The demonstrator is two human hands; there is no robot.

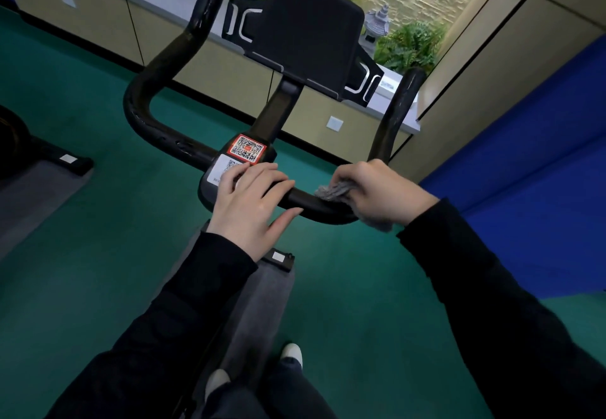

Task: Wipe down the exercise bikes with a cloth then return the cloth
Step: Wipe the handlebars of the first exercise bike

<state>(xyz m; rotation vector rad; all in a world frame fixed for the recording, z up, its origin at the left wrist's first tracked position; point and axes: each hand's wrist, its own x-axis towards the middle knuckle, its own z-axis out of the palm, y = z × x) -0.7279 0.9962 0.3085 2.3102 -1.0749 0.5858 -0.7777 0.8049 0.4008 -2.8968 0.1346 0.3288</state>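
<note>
Two hands: both are on the near crossbar of the handlebar (154,123), one wiping and one resting.
Right grip: the right hand (383,192) has its fingers curled down over the cloth (333,190) and clamps it against the bar. A grey fold shows past the fingertips and a loose tail hangs below the hand.
Left grip: the left hand (252,202) lies flat with fingers straight and slightly spread. It rests on the middle of the bar, partly over a white label, and holds nothing.
Cloth handling: it looks soft, light and limp. It is probably best bunched in the palm so it wraps round the tube, with the tail tucked in so it does not drag.
Cloth position: on the right half of the crossbar, between the left hand and the bar's upward bend.
Bar surface: glossy black tubing, probably rigid and a little slick, so pressure has to come from the palm.
Just beyond: a QR sticker (247,149) on the stem, and above it the dark console (308,34).
Further out: a second bike (19,149) at the left edge, standing on the green floor (98,254).
Progress: probably mid-wipe on this bike; the upright grips and the console look not yet reached.
</note>
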